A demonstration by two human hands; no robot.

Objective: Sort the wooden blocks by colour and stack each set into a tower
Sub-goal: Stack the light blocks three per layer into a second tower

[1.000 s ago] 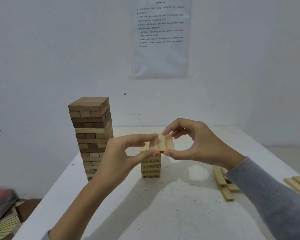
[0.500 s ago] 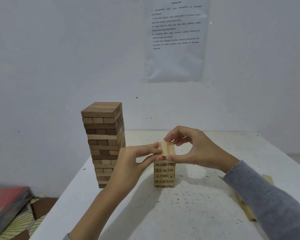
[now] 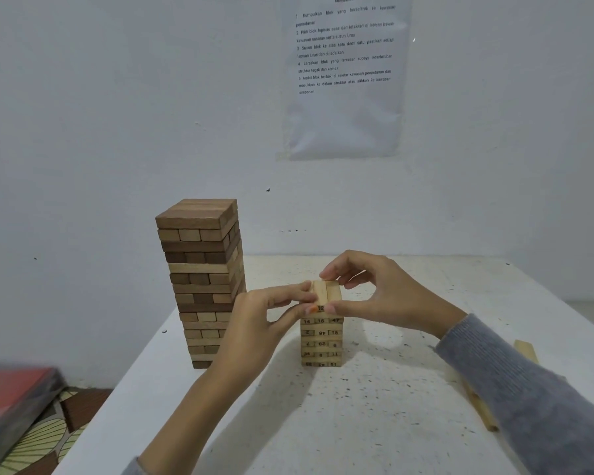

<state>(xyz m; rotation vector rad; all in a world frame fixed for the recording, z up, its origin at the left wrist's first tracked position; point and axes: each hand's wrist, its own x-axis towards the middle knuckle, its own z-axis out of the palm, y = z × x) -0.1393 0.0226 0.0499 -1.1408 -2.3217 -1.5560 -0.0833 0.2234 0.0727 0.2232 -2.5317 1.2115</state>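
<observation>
A short tower of pale numbered blocks (image 3: 321,342) stands mid-table. On its top lies a layer of pale blocks (image 3: 325,290). My left hand (image 3: 264,315) pinches that layer from the left, with index finger and thumb at its near end. My right hand (image 3: 374,293) pinches the same layer from the right, fingers at the far end and thumb at the near end. A taller tower of brown and tan blocks (image 3: 203,279) stands to the left, untouched.
Loose pale blocks (image 3: 525,351) lie at the right, partly hidden by my grey sleeve, and one long block (image 3: 479,407) lies near the forearm. The white table (image 3: 323,423) ends at its left edge, beyond which a patterned floor and a red object (image 3: 11,392) show.
The top layer, held above the pale tower a second ago, now sits on it. Both hands came down with it and keep pinching it. The camera view shifted left.
</observation>
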